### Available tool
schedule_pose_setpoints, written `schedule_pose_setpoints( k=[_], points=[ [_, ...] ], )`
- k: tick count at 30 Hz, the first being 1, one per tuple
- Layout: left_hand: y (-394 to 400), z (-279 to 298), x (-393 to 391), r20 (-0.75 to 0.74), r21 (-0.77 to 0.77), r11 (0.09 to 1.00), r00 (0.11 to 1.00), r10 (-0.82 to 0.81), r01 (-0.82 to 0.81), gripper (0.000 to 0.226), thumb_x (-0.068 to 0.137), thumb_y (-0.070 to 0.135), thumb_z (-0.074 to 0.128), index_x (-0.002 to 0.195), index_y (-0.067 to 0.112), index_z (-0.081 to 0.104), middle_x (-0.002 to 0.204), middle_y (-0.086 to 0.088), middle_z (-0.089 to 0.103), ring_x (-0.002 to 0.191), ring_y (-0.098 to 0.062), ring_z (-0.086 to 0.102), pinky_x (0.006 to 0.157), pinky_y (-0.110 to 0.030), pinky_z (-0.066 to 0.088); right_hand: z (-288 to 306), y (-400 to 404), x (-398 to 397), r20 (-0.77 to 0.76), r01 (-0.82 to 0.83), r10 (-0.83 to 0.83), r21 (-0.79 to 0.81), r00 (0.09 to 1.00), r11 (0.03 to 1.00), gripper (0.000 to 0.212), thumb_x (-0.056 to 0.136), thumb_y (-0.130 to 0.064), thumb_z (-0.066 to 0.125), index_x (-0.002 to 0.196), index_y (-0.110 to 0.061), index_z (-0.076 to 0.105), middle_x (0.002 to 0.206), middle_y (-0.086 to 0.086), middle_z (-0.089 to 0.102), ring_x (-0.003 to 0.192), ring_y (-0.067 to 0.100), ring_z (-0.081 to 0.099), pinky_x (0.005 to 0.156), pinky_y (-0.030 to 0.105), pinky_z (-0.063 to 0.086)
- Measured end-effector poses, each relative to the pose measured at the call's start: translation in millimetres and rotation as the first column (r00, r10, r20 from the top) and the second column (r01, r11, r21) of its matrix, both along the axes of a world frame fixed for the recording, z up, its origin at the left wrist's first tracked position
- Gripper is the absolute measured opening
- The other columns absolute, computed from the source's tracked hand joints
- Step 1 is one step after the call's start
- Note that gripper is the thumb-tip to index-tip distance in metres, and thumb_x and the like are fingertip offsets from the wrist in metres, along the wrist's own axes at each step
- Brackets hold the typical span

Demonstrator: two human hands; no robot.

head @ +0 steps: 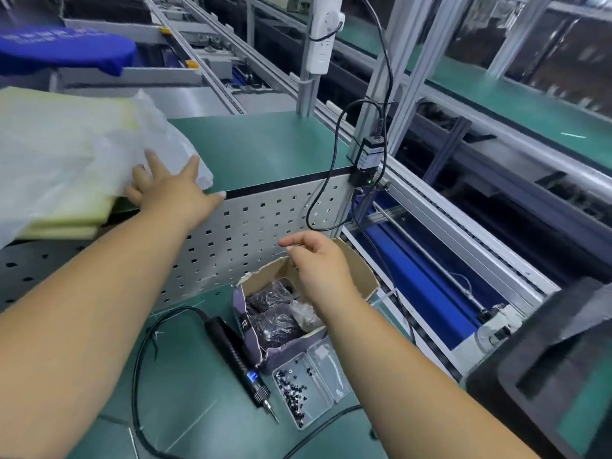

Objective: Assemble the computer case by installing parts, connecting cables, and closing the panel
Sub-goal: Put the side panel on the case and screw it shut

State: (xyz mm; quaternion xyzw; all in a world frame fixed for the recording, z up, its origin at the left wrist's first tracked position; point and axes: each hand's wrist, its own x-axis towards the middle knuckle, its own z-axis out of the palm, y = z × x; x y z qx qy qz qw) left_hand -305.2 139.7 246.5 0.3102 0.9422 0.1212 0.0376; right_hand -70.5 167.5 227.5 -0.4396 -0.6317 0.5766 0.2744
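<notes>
Left hand (172,190) fingers spread flat on plastic bag (82,154) — right hand (318,260) fingers loosely curled, holding nothing, over cardboard box (361,273)

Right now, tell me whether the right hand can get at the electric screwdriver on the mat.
Probably yes: the electric screwdriver lies uncovered beside the cardboard box, and the right hand hovers just above that box, apparently holding nothing.

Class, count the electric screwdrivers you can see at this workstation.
1. A black corded electric screwdriver lies on the green mat, left of the torn cardboard box; others may be out of view.
</notes>
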Motion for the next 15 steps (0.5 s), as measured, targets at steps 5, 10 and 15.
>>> schedule_pose_setpoints(
  k=[5, 10, 15],
  points=[
    [1.6, -20.6, -3.2, -0.084, -0.053, 0.996, 0.993, -0.079, 0.074, 0.069, 0.079, 0.054, 0.068, 0.138, 0.033, 0.040, 0.143, -0.008, 0.039, 0.130, -0.037, 0.032, 0.099, -0.046, 0.029, 0.4, 4.8, 4.5, 0.005, -0.005, 0.006, -0.006, 1.000, 1.000, 0.022, 0.097, -0.010, 0.054, 0.095, -0.022, 0.073, 0.063, -0.002, 0.052, 0.040, 0.004, 0.037, 0.039, 0.015, 0.033],
    [-4.5, -30.1, -0.6, -0.256, 0.154, 0.968, 0.954, -0.155, 0.199, 0.056, 0.079, 0.003, 0.058, 0.130, 0.027, 0.058, 0.123, -0.010, 0.058, 0.112, -0.038, 0.045, 0.090, -0.043, 0.036, 6.6, 8.4, 9.8, 0.000, 0.012, -0.012, 0.035, 1.000, 0.999, 0.024, 0.094, -0.010, 0.055, 0.090, -0.025, 0.073, 0.059, -0.008, 0.052, 0.039, 0.002, 0.038, 0.038, 0.013, 0.034],
    [-13.5, -16.1, 13.4, -0.277, 0.461, 0.823, 0.935, -0.223, 0.333, 0.041, 0.081, 0.000, 0.051, 0.109, 0.023, 0.071, 0.111, -0.007, 0.068, 0.103, -0.036, 0.056, 0.084, -0.039, 0.043, 14.7, 10.6, 19.1, 0.036, 0.059, -0.064, 0.110, 0.997, 0.992, 0.025, 0.093, -0.014, 0.055, 0.090, -0.031, 0.073, 0.064, -0.013, 0.055, 0.047, 0.001, 0.043, 0.045, 0.017, 0.039]
  ],
)
